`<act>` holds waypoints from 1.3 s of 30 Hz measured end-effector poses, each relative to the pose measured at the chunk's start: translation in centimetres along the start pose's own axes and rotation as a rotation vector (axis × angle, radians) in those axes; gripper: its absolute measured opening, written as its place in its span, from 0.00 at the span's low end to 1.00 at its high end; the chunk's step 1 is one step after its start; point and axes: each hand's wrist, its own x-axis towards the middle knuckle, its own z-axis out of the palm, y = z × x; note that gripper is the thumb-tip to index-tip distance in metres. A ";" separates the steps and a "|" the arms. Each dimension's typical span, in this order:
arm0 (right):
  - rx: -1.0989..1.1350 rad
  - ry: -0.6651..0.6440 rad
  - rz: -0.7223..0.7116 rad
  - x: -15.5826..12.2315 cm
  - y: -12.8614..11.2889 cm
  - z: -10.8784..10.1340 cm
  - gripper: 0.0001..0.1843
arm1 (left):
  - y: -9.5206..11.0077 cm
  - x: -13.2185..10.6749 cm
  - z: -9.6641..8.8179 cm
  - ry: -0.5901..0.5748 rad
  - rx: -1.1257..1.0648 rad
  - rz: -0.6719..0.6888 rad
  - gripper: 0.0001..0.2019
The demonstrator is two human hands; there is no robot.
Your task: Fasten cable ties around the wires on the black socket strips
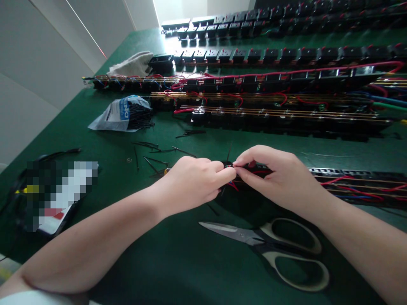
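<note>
My left hand (193, 182) and my right hand (276, 176) meet at the middle of the green table (178, 262). Both are closed in a pinch on the left end of a black socket strip (346, 184) with red, blue and brass wires, which runs off to the right. A thin black cable tie (228, 153) sticks up between my fingertips. What exactly each fingertip grips is hidden by the fingers. Scissors (270, 248) with pale handles lie shut on the table just below my hands.
Loose black cable ties (152, 154) lie left of my hands, beside an open bag of ties (127, 114). Long rows of wired socket strips (280, 101) fill the far half. A white glove (132, 64) lies at the back left. A blurred-out object (57, 195) sits at the left edge.
</note>
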 end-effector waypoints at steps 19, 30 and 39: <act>-0.010 -0.038 0.030 0.1 -0.2 -0.1 0.03 | 1.1 0.2 1.4 0.129 0.089 -0.056 0.14; 0.076 -0.061 0.051 -0.1 -0.3 -0.4 0.05 | -0.2 0.1 1.9 0.212 -0.090 -0.061 0.13; 0.035 -0.068 0.043 -0.1 -0.3 -0.3 0.07 | -0.7 0.4 1.0 0.158 -0.489 -0.106 0.08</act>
